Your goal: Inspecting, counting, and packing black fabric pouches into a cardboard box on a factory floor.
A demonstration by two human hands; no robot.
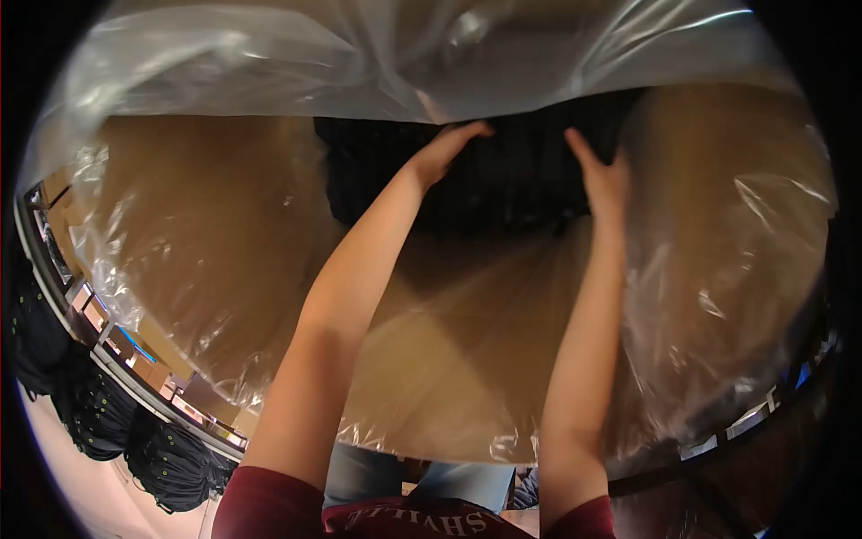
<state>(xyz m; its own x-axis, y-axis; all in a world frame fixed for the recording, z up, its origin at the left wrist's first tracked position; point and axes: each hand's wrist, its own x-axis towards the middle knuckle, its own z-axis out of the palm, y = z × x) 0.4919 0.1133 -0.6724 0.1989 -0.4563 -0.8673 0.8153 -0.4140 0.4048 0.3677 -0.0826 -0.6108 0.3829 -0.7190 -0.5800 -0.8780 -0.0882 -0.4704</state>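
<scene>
Inside a large cardboard box (pixel 431 359) lined with clear plastic lies a dark black bundle (pixel 503 184), seemingly of cloth, against the far wall. My left hand (pixel 449 151) reaches over its left-middle part, fingers stretched out and touching or just above it. At the bundle's right side is my right hand (pixel 606 175), its thumb and fingers spread apart. Neither hand grips anything that I can see. Shadow hides the details of the bundle, and the plastic liner (pixel 269 67) hangs over its far edge.
The clear liner covers the box's side walls and folds over the far rim. Outside at the lower left, several black gathered bundles (pixel 171 463) with small light dots hang along a metal rail (pixel 135 386). Cardboard boxes (pixel 148 364) show beyond the rail.
</scene>
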